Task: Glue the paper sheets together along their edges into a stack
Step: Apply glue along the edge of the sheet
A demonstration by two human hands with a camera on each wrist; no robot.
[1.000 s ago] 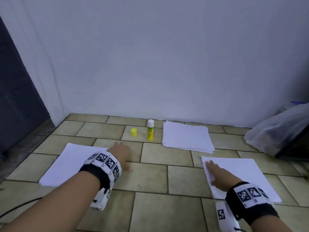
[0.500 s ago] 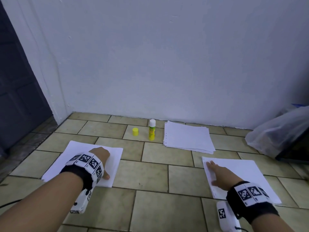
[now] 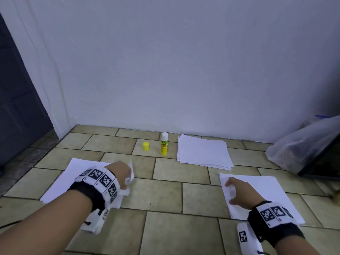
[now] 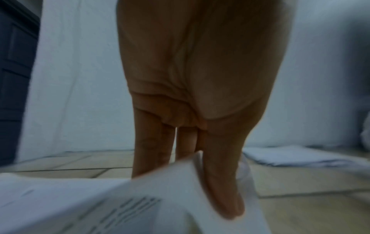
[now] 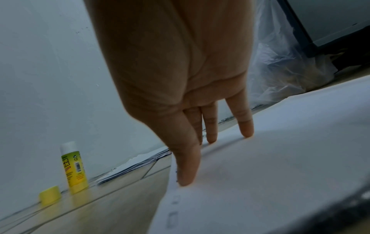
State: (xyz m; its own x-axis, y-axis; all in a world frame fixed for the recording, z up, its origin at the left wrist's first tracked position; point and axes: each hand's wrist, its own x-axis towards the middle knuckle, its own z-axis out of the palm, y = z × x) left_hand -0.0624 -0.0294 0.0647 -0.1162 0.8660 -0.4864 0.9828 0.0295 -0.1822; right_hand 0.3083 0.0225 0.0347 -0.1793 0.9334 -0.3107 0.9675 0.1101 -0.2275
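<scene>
Tiled floor [image 3: 165, 190] against a pale wall [image 3: 184, 61]: uncapped glue stick [image 3: 164, 143] upright near the wall, yellow cap [image 3: 145, 146] just left of it, paper pile [image 3: 204, 152] just right. Left hand [image 3: 119, 172] on the left sheet [image 3: 60, 181], thumb and fingers pinching its lifted right edge. Right hand [image 3: 237, 194] on the right sheet [image 3: 266, 192], fingertips [image 5: 247, 133] pressing near its punched left edge, gripping nothing; plastic bag [image 3: 301, 144] far right.

Wrist bands [image 3: 95, 183]: black fabric — white blocks printed with black square markers.
Wrist cameras [image 3: 245, 238]: white housings, marker-tagged — under each wrist.
Forearms: bare, sleeveless.
</scene>
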